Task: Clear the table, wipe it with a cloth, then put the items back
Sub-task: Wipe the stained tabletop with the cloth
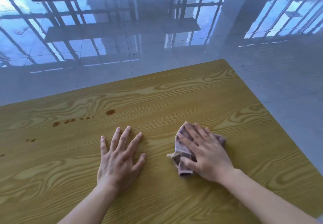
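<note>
Cloth point(181, 147) lies crumpled lengthwise away from viewer, under right hand point(206, 155).

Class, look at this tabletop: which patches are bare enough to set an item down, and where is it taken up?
Bare wood runs from the cloth under the right hand to the table's far edge and right corner. The near strip between the forearms is bare. Taken up: the middle, where the left hand lies flat, and the left part, dotted with brown spills.

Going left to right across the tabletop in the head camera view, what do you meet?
Brown spill spots → larger brown spot → left hand flat on the table → cloth → right hand pressing on the cloth.
</note>
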Demonstrator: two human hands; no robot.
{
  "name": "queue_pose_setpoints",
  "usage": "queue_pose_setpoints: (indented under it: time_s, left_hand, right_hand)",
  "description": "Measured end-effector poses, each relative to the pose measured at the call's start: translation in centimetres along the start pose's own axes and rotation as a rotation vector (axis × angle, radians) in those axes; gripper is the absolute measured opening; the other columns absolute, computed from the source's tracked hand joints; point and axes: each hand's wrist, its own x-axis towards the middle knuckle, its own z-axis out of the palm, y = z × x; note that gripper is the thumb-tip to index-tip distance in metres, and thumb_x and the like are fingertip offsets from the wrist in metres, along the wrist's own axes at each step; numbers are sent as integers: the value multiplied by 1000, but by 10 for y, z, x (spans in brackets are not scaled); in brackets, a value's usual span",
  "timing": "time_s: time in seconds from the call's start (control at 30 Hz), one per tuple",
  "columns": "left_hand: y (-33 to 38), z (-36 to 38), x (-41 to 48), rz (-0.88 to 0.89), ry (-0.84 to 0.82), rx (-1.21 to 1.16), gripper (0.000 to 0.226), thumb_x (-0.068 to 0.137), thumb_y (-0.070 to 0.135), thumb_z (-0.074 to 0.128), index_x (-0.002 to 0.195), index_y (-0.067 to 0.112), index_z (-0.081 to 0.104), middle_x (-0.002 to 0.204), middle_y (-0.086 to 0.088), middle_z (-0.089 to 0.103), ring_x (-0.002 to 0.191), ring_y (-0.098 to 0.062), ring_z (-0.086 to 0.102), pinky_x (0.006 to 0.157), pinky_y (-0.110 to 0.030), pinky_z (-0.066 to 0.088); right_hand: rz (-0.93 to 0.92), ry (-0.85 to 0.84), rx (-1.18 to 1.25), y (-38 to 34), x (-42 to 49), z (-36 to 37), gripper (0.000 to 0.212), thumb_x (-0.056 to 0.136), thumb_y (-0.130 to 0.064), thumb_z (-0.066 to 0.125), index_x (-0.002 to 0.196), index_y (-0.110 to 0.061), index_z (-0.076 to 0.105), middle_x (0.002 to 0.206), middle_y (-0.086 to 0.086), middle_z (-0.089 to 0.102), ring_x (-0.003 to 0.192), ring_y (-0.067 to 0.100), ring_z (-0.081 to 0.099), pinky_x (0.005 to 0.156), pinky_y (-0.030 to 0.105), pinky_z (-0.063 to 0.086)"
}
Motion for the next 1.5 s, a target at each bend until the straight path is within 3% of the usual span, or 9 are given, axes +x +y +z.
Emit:
queue_pose_setpoints:
  time_s: [0.17,0.33,0.4,0.6,0.8,0.87,1.03,1.27,1.5]
  left_hand:
    - [1,0,1,-11,0,4,66,87,69,34,149,45,27,162,4,19,151,-20,3,117,-63,6]
    - [1,-2,-1,-13,-3,-5,68,87,69,34,148,41,29,161,4,21,151,-19,4,117,-62,7]
    - [1,-2,-1,-20,2,-15,68,87,68,35,147,37,34,160,2,25,151,-20,7,117,-62,7]
    - [1,-3,0,-19,9,-12,69,87,67,36,147,33,34,160,1,23,151,-21,6,118,-61,2]
    - [-41,-14,-23,-56,51,-5,60,90,60,33,139,30,49,150,-8,42,145,-27,28,117,-57,19]
    - [-78,-15,-44,-112,54,46,64,90,64,30,144,30,43,152,-10,39,145,-29,26,116,-58,20]
    - [-117,-14,-64,-281,-32,84,78,87,79,13,153,38,16,162,-5,17,151,-27,4,116,-65,3]
    - [-114,-14,-65,-334,26,17,70,87,79,16,150,50,12,164,1,8,151,-24,-4,116,-64,-1]
    - [-116,-15,-63,-379,37,-15,67,88,73,19,150,50,12,164,4,6,151,-21,-7,118,-59,-3]
  right_hand:
    - [539,27,134,19,111,-20,77,87,-75,6,154,-39,-5,163,-1,-20,150,30,-13,120,52,-4]
    - [-37,44,90,-71,53,-5,70,89,-71,20,153,-46,5,164,-5,-14,150,25,-16,120,51,-4]
    - [-72,56,76,-46,30,-4,68,90,-72,23,152,-50,7,163,-10,-14,150,20,-14,121,47,-4]
    - [569,0,116,-4,103,-21,74,89,-75,7,154,-41,-6,162,-2,-23,149,31,-15,120,54,-3]
    - [-68,20,54,-98,51,-3,68,89,-76,13,151,-51,-1,161,-11,-22,148,20,-23,121,48,-6]
    - [-88,-5,21,-78,56,-6,68,88,-77,10,150,-53,-1,160,-14,-23,148,16,-23,121,45,-5]
    - [379,11,73,-107,123,-13,75,88,-76,6,153,-42,-5,162,-2,-22,149,29,-17,120,51,-7]
    - [-279,-38,17,-155,82,-9,70,90,-76,19,151,-50,-5,159,-10,-28,146,18,-27,120,47,-9]
    - [274,3,108,-140,214,-21,68,92,-70,10,154,-44,2,163,-6,-17,150,26,-12,121,48,-6]
